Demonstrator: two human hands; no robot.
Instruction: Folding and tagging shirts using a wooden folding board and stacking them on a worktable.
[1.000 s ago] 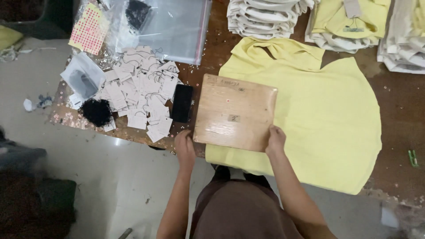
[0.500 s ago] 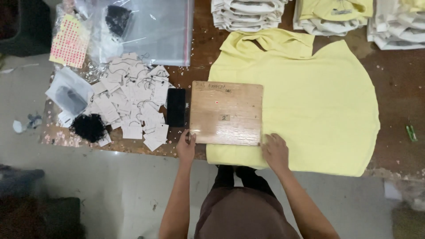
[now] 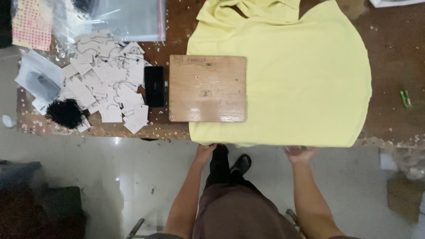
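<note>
A pale yellow garment [image 3: 305, 84] lies spread flat on a brown table [image 3: 394, 53], and its lower hem hangs at the table's near edge. On the garment's left part rests a square wooden board [image 3: 207, 88], partly over the bare table. My left hand [image 3: 204, 151] is at the hem below the board, its fingers curled on the cloth. My right hand [image 3: 300, 153] holds the hem further right, blurred, with its fingers under the edge. Both hands are off the board.
Left of the board lie a black phone [image 3: 154, 86], a heap of white paper tags [image 3: 108, 86] and a clump of black strings [image 3: 66, 113]. Clear plastic bags [image 3: 128, 17] and a dotted sticker sheet [image 3: 30, 24] sit behind. A small green item [image 3: 405, 98] lies far right.
Both hands left the board's near edge and dropped to the garment's hem at the table edge. The right hand moved further right. The view has shifted nearer.
</note>
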